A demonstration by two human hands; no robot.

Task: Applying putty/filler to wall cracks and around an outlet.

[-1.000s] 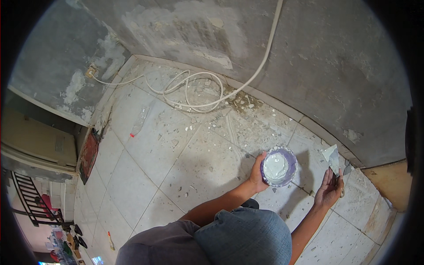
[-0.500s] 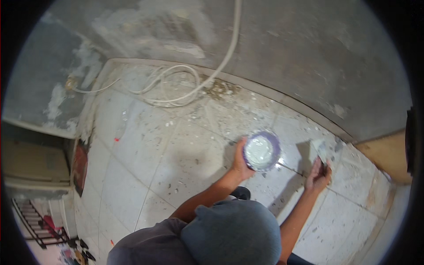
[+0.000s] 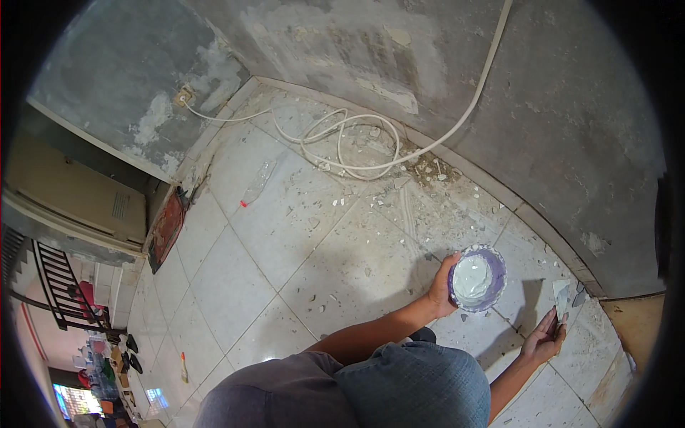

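Observation:
My left hand (image 3: 444, 289) is closed round the left side of a purple tub (image 3: 497, 274), holding it above the tiled floor. White paste (image 3: 472, 277) lies inside the tub, and its rim is smeared white. To the right, a putty knife (image 3: 561, 294) with a flat, whitish-smeared blade is in my right hand (image 3: 544, 339). Its blade points away from me, apart from the tub, and the fingers hide its handle. My bent knee, in blue-grey cloth (image 3: 421, 381), fills the lower middle.
A white cable (image 3: 371, 175) lies coiled by the wall, among plaster crumbs. A clear plastic bottle (image 3: 258, 182) with a red cap lies on the tiles. Farther left are a reddish panel (image 3: 168, 227), a brush (image 3: 183, 367) and a dark railing (image 3: 61, 285). Wooden board (image 3: 631, 324) stands at right.
The view has turned, so the wall, cable and floor appear shifted to the right. Both hands keep their holds on the tub and putty knife, and both appear farther right and lower.

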